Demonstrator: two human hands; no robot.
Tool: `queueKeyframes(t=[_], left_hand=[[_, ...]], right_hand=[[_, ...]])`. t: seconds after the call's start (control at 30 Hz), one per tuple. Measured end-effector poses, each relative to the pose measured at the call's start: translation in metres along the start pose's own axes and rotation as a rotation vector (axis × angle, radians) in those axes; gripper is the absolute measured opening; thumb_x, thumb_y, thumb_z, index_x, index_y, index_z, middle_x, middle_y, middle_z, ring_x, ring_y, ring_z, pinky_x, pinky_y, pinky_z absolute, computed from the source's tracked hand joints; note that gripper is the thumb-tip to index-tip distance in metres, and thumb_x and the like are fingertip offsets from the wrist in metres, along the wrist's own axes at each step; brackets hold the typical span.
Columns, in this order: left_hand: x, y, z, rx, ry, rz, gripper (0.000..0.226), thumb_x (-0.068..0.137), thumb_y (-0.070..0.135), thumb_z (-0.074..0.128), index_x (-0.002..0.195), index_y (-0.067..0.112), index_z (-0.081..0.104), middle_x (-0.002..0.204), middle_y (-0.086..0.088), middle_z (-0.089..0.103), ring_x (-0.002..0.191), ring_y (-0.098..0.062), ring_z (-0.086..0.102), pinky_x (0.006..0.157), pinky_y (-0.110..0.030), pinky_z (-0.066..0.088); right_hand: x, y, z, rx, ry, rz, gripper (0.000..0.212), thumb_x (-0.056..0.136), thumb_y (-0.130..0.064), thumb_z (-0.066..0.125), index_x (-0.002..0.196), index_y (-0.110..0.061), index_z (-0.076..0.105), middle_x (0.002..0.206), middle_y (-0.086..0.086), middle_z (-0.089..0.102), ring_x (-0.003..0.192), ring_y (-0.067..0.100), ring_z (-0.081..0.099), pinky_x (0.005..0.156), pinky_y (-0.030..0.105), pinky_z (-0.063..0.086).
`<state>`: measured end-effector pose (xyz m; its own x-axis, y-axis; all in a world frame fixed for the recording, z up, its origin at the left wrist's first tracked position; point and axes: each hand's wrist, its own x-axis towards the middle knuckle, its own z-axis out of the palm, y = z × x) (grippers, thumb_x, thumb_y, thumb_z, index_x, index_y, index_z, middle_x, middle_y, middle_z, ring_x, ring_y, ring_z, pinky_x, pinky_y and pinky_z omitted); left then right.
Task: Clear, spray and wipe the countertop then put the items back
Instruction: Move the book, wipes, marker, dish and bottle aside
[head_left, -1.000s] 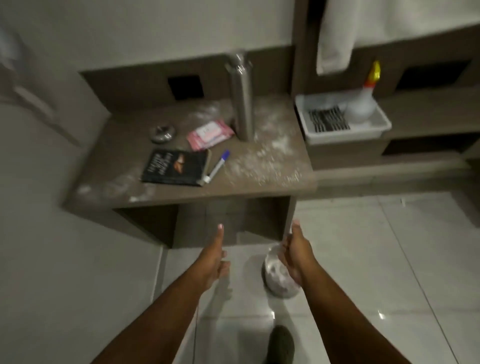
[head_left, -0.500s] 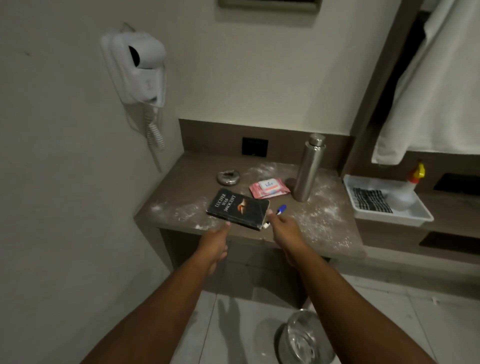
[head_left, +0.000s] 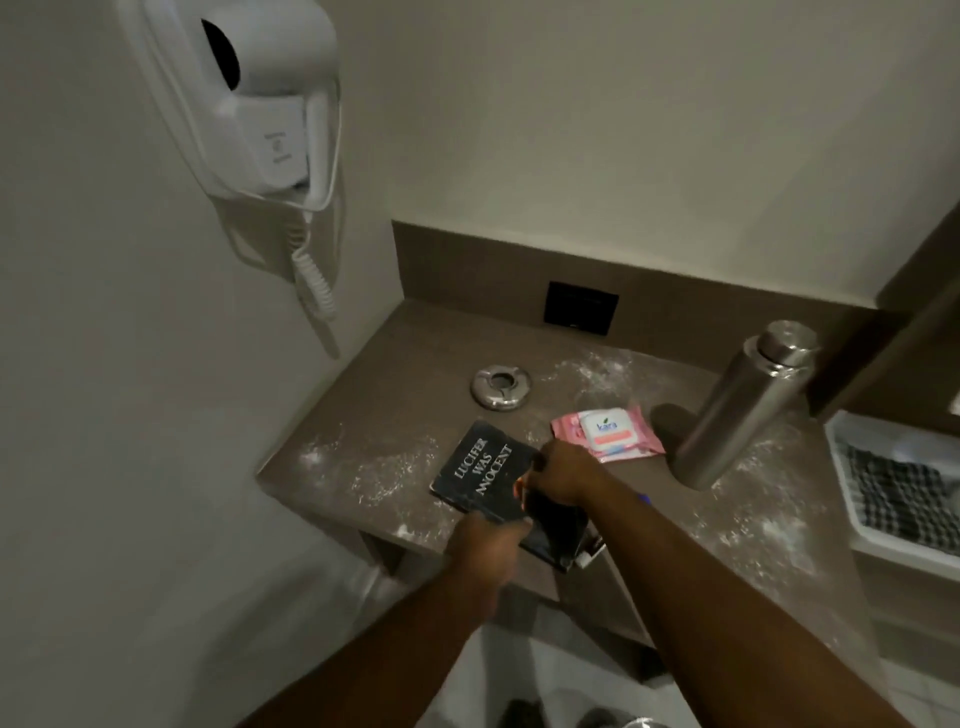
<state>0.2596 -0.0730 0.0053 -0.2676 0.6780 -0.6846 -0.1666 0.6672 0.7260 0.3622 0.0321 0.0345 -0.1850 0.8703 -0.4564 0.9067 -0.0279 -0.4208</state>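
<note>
A brown countertop (head_left: 395, 364) dusted with white powder carries a black book (head_left: 480, 470) at its front edge. My right hand (head_left: 563, 470) lies on the book's far right part, fingers curled over it. My left hand (head_left: 485, 548) grips the book's near edge. A pink wipes pack (head_left: 608, 434) lies just behind my right hand. A steel bottle (head_left: 737, 410) stands to the right, and a round metal ashtray (head_left: 501, 387) sits behind the book. A pen is mostly hidden under my right forearm; only its white tip (head_left: 584, 558) shows.
A white tray (head_left: 841, 499) with a checked cloth (head_left: 904, 493) sits on the lower shelf at right. A wall hair dryer (head_left: 260, 98) with coiled cord hangs at left above the counter's corner. A black socket (head_left: 581, 307) is set in the backsplash.
I have stepped closer to the counter. Both hands moved forward from the counter's front edge onto the book and closed on it.
</note>
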Motion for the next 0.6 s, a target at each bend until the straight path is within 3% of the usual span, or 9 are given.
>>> queueKeyframes(t=[0.03,0.1,0.17,0.3,0.4,0.47,0.53,0.6], left_hand=[[0.005,0.003,0.005,-0.034,0.045,0.001,0.037,0.081,0.017,0.072,0.115,0.014,0.056,0.102,-0.011,0.066,0.095,-0.026,0.065,0.089,-0.04,0.055],[0.01,0.009,0.011,-0.151,0.076,0.006,0.034,0.082,0.01,0.069,0.114,0.01,0.057,0.091,-0.017,0.065,0.078,-0.023,0.06,0.072,-0.033,0.053],[0.017,0.012,0.013,-0.249,0.105,0.001,0.028,0.082,0.007,0.068,0.108,0.012,0.058,0.082,-0.011,0.064,0.068,-0.022,0.055,0.061,-0.032,0.047],[0.024,0.017,0.003,-0.315,0.094,-0.129,0.019,0.083,0.014,0.069,0.1,0.013,0.06,0.091,-0.009,0.065,0.075,-0.022,0.06,0.068,-0.035,0.051],[0.028,0.017,-0.022,-0.37,0.053,-0.157,0.028,0.085,0.011,0.066,0.112,0.015,0.06,0.108,-0.013,0.066,0.096,-0.03,0.064,0.08,-0.044,0.056],[0.033,0.025,-0.048,-0.338,0.042,-0.118,0.031,0.086,0.007,0.063,0.115,0.016,0.063,0.113,-0.015,0.068,0.101,-0.035,0.066,0.09,-0.053,0.054],[0.042,0.042,-0.076,-0.314,0.054,-0.094,0.029,0.09,0.005,0.056,0.114,0.019,0.064,0.111,-0.013,0.07,0.1,-0.034,0.067,0.085,-0.053,0.055],[0.057,0.065,-0.099,-0.292,0.097,-0.044,0.03,0.093,0.005,0.052,0.114,0.022,0.063,0.112,-0.01,0.068,0.102,-0.033,0.065,0.079,-0.047,0.055]], right_hand=[[0.007,0.0,0.0,-0.031,-0.009,0.002,0.036,0.084,-0.032,0.068,0.111,-0.008,0.063,0.112,0.014,0.066,0.094,0.027,0.062,0.074,0.03,0.047],[0.019,0.0,-0.001,-0.098,0.011,-0.007,0.036,0.081,-0.033,0.07,0.108,-0.009,0.064,0.112,0.015,0.065,0.098,0.029,0.064,0.076,0.032,0.049],[0.029,-0.001,0.0,-0.144,0.004,-0.015,0.04,0.08,-0.035,0.072,0.11,-0.01,0.065,0.113,0.015,0.064,0.103,0.03,0.063,0.077,0.033,0.049],[0.043,0.0,-0.004,-0.146,-0.077,-0.023,0.047,0.08,-0.044,0.071,0.114,-0.011,0.067,0.112,0.016,0.065,0.102,0.029,0.061,0.08,0.033,0.05],[0.046,-0.01,-0.016,-0.095,-0.204,-0.036,0.042,0.087,-0.038,0.066,0.115,-0.007,0.067,0.112,0.015,0.065,0.094,0.025,0.06,0.076,0.03,0.047],[0.044,-0.022,-0.027,0.037,-0.27,-0.013,0.031,0.089,-0.033,0.064,0.102,-0.004,0.067,0.1,0.014,0.065,0.084,0.022,0.057,0.066,0.027,0.044],[0.04,-0.038,-0.035,0.315,-0.322,0.031,0.031,0.089,-0.032,0.065,0.092,-0.001,0.066,0.08,0.014,0.062,0.069,0.023,0.055,0.051,0.024,0.039],[0.04,-0.058,-0.041,0.564,-0.345,0.066,0.03,0.09,-0.031,0.065,0.096,-0.003,0.061,0.065,0.009,0.056,0.051,0.017,0.048,0.043,0.024,0.031]])
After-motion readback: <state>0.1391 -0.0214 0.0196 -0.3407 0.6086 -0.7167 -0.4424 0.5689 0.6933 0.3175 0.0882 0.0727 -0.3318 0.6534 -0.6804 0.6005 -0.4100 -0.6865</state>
